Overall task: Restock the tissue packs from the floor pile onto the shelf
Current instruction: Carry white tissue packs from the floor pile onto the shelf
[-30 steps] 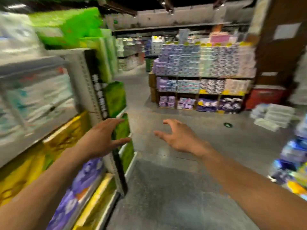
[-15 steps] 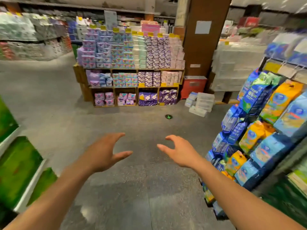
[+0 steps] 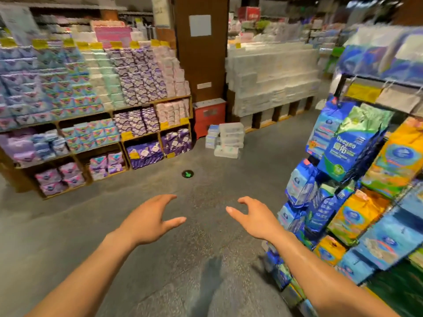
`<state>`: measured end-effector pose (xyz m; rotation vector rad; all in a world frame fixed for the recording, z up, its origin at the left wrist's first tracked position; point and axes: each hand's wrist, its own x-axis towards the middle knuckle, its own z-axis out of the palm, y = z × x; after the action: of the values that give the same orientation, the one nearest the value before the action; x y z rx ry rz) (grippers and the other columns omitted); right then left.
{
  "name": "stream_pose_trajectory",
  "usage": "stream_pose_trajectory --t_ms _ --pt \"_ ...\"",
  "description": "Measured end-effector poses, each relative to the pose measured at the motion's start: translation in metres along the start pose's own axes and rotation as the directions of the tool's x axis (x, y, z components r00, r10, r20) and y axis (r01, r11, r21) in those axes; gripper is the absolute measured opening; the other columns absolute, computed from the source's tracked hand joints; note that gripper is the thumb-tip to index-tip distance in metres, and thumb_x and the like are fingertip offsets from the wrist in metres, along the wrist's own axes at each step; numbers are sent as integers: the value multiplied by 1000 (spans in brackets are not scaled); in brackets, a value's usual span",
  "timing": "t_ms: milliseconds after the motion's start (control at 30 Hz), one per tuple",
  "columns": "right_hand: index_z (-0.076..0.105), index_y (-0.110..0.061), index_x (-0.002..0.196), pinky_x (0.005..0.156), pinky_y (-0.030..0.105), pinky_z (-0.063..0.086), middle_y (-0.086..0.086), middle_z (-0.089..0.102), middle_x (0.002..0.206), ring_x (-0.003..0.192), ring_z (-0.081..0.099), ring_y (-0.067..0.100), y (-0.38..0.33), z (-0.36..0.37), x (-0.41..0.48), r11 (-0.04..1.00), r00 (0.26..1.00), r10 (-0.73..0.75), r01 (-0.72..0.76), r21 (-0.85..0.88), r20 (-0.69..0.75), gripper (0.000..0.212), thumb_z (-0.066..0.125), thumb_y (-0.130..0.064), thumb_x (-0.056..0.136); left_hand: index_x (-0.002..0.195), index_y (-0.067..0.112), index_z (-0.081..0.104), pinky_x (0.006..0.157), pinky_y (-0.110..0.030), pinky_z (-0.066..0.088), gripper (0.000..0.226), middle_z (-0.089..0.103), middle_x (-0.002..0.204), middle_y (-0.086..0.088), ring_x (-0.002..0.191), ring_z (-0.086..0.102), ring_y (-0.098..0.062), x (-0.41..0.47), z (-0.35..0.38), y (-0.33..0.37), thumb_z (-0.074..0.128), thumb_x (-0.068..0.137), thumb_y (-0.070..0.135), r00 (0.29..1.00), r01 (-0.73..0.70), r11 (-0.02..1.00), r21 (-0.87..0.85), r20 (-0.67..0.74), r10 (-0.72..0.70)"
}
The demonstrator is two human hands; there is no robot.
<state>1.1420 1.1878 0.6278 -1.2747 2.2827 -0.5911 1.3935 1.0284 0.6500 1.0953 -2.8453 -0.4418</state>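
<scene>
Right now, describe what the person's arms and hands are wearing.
Nothing worn shows. The left hand and right hand are bare: no gloves, rings or watch. The left forearm and right forearm are uncovered, with no sleeve in view down to the picture's edge.

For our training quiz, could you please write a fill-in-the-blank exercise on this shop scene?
Both the left hand and the right hand hold ___.
The pile of white tissue packs sits on the ___.
The box beside that pile is ___.
The small round marker is ___.
Missing words: nothing; floor; red; green.
</scene>
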Motion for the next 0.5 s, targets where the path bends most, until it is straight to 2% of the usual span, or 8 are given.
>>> stream_pose_trajectory --t_ms 200,333,400,500 --pt "42 -15 149 105 35 41 5 47 151 135 47 23 43 -22 175 995 997 79 -77 61 -27 76 47 -68 94 151 29 33 112 -32 35 89 41 154 5 139 40 -15 203 27 -22 45 79 82 992 -77 997 -18 102 78" --pt "38 -13 151 111 39 40 11 44 151 137 44 29 48 -59 305 993 993 113 -114 32 23 77 46 -65 96 150 27 35 111 -30 35 86 43 153 2 137 43 -16 328 14 -39 52 81 76 991 -30 997 -72 128 39" --pt "40 -11 149 109 41 41 13 48 145 134 47 32 45 -79 364 993 993 117 -117 19 8 77 48 -65 95 150 24 37 110 -31 36 85 45 152 0 136 45 -18 387 2 -51 54 82 73 993 -11 998 -68 120 19" --pt "41 -10 149 106 42 45 13 53 142 128 53 31 40 -101 444 990 990 137 -138 9 35 79 50 -66 94 147 22 40 108 -32 38 92 49 149 -2 133 48 -20 466 -8 -73 48 77 81 994 10 999 -53 107 -4"
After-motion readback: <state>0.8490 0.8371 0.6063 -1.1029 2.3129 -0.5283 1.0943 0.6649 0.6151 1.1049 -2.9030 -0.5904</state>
